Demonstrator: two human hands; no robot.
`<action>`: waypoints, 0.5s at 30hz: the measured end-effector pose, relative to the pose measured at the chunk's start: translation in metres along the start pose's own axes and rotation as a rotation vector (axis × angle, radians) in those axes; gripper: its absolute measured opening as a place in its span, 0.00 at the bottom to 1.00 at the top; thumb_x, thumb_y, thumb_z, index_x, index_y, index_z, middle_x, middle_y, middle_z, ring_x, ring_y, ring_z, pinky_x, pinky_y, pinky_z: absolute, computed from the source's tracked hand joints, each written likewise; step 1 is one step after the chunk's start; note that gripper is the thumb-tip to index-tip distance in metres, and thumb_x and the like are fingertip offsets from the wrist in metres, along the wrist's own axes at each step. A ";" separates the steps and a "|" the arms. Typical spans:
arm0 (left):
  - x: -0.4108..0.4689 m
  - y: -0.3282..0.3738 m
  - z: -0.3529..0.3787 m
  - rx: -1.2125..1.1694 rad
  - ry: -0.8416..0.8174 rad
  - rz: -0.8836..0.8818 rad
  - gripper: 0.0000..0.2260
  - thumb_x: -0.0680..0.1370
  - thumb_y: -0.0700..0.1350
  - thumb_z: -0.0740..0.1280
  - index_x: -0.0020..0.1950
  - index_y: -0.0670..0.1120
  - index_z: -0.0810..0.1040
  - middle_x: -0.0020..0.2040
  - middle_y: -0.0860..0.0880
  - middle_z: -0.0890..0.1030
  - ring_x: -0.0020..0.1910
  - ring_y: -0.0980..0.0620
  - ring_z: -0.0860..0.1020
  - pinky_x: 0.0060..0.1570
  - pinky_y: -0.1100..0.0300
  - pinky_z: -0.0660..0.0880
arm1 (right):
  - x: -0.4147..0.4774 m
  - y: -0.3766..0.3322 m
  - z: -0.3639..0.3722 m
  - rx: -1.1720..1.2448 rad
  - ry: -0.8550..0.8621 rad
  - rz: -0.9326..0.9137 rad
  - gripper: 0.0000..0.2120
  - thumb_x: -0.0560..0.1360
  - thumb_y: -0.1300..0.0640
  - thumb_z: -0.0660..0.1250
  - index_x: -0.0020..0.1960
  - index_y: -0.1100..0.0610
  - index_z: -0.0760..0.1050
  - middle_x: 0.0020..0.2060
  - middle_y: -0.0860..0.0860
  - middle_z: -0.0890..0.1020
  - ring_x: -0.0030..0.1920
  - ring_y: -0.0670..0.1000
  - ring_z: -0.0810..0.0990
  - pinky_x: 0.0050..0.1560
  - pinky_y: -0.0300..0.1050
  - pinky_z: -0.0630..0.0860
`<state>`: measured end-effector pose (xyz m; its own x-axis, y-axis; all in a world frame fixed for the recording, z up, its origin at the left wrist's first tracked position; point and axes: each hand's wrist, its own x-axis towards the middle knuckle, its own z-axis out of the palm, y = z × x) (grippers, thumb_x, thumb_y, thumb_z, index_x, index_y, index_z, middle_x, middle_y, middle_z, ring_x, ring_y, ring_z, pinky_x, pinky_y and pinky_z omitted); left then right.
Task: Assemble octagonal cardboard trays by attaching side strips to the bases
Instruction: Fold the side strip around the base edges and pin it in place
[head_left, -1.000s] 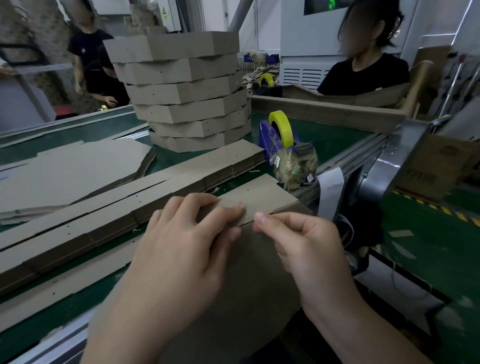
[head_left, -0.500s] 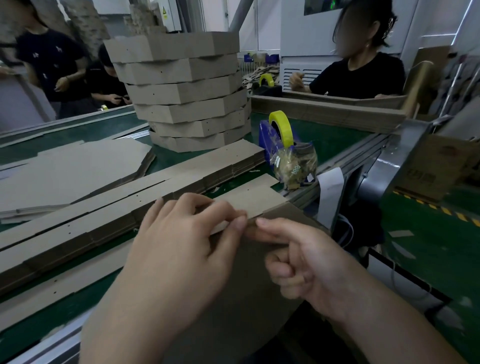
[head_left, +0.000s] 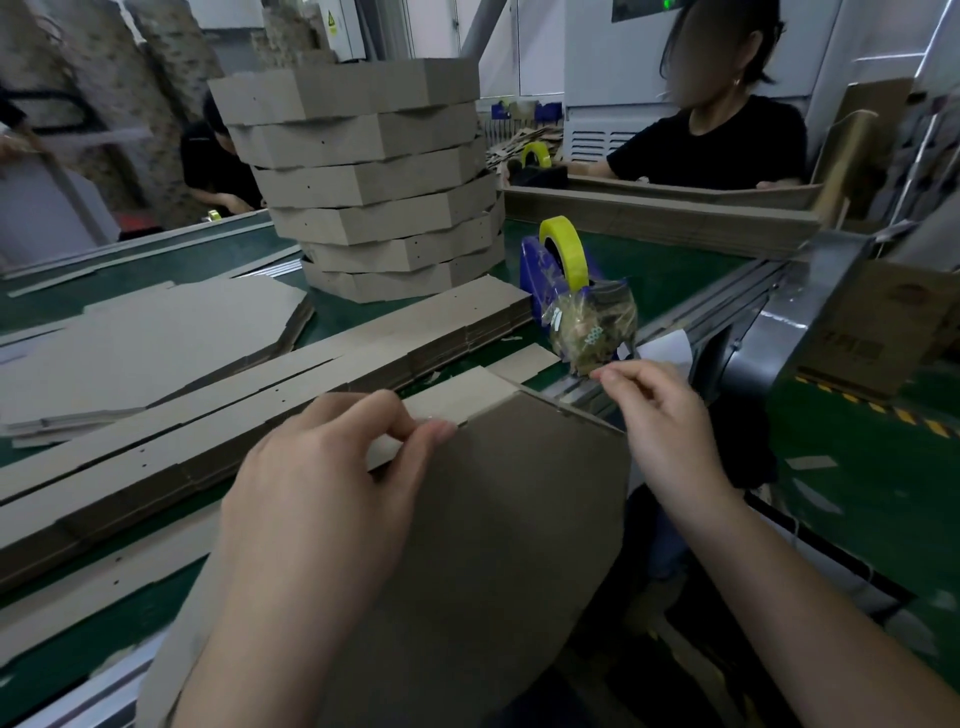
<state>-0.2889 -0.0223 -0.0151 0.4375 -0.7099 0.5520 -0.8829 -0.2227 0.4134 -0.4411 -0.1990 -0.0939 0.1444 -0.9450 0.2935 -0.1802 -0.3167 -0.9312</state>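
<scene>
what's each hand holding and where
Left hand pinches the side strip against the upper edge of the base. Right hand is at the tape dispenser; whether its fingers pinch anything cannot be told.

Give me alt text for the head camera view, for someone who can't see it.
A person's left hand pinches a cardboard side strip against the edge of a cardboard base, while the right hand reaches to the blue tape dispenser with its yellow roll. Finished octagonal trays are stacked behind on the green table.

Six stacked trays (head_left: 363, 176), two yellow tape rolls (head_left: 563, 249) (head_left: 535, 153), one blue dispenser (head_left: 535, 280), two hands (head_left: 322, 483) (head_left: 660, 421).
</scene>
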 end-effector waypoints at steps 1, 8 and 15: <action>0.000 -0.001 0.000 -0.003 0.010 0.017 0.15 0.71 0.63 0.60 0.35 0.54 0.77 0.44 0.59 0.80 0.40 0.50 0.78 0.32 0.63 0.66 | 0.006 0.005 0.001 -0.019 -0.072 0.065 0.08 0.79 0.50 0.63 0.47 0.48 0.81 0.51 0.46 0.78 0.52 0.41 0.75 0.50 0.34 0.68; -0.005 0.000 0.001 0.112 0.010 0.161 0.08 0.71 0.57 0.66 0.39 0.54 0.76 0.45 0.53 0.81 0.40 0.46 0.80 0.33 0.59 0.63 | 0.004 0.017 0.010 0.119 -0.289 0.281 0.15 0.80 0.42 0.60 0.40 0.40 0.83 0.37 0.43 0.85 0.38 0.41 0.82 0.40 0.42 0.70; -0.009 -0.002 -0.001 0.219 -0.059 0.177 0.15 0.65 0.60 0.74 0.46 0.55 0.75 0.47 0.53 0.79 0.42 0.46 0.78 0.37 0.58 0.65 | 0.004 0.023 0.010 0.190 -0.279 0.213 0.13 0.78 0.44 0.63 0.42 0.45 0.83 0.39 0.48 0.85 0.41 0.47 0.84 0.44 0.45 0.72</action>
<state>-0.2913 -0.0150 -0.0204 0.2680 -0.7866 0.5563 -0.9633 -0.2263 0.1441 -0.4347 -0.2094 -0.1165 0.3869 -0.9210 0.0442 -0.0548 -0.0709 -0.9960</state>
